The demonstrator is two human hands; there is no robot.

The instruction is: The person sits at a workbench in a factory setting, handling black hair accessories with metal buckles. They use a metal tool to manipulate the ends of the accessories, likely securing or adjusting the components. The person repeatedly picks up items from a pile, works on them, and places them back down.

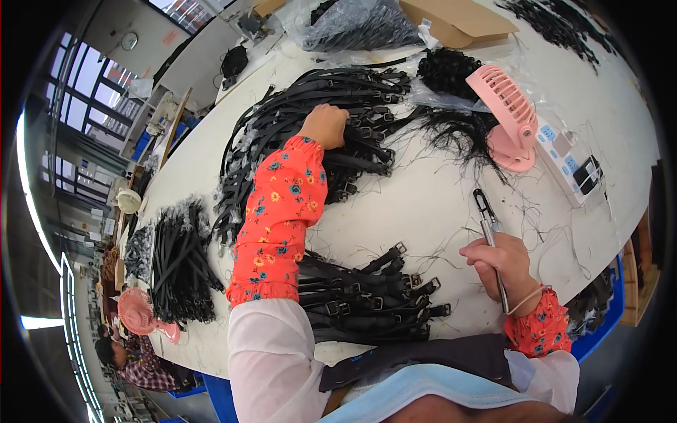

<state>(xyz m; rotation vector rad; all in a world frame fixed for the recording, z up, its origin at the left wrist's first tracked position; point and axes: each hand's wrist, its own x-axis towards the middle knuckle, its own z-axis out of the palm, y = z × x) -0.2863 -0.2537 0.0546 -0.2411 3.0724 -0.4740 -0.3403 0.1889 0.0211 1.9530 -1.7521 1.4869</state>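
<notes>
Closed around a slim metal tool (491, 240), the right hand (498, 262) is resting on the white table (437, 197) at about four o'clock, the tool's dark tip pointing up toward twelve and its shaft running back past the wrist. Meanwhile the left hand (326, 125) is reaching far out to about eleven o'clock, its fingers curled down into the big heap of black buckled straps (310, 120); whether it is already pinching one strap cannot be told, since the fingertips are buried in the heap. A smaller pile of straps (367, 296) is lying close to the body at six o'clock, between the two forearms, and a third bundle (180, 261) is sitting at nine o'clock near the table edge. A pink desk fan (511, 116) is standing at two o'clock, just beside a tangle of loose black threads (458, 134). To do this well, the person is probably best off singling out one strap by its buckle end, lifting it clear so neighbours are not dragging along, and keeping the tool's tip turned away from the reaching arm.
</notes>
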